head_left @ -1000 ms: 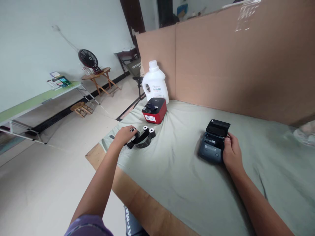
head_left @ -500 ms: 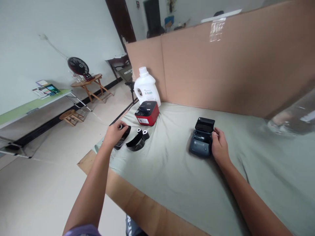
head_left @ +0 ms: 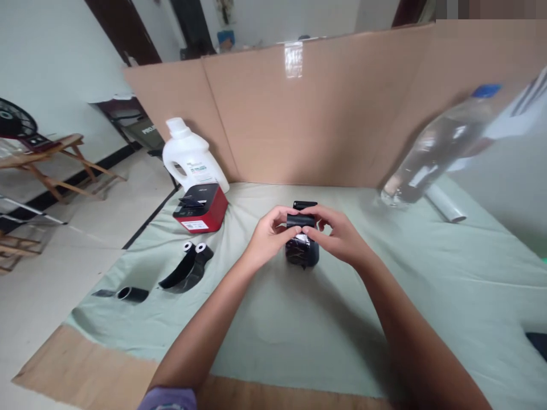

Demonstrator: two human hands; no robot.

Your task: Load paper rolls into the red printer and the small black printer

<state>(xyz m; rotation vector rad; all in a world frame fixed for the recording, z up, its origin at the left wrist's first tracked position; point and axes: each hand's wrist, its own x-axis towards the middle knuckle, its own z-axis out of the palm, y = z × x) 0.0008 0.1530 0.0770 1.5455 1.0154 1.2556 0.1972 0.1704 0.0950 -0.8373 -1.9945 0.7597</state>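
A black, film-like cylindrical roll [head_left: 301,221] is pinched by left hand [head_left: 272,232] and right hand [head_left: 337,232]; likely light and slippery, best held at its ends.

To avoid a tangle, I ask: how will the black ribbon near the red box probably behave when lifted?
The ribbon looks floppy, curving loosely between its rolls. Being thin, it is likely light. The round rolls may turn and unwind.
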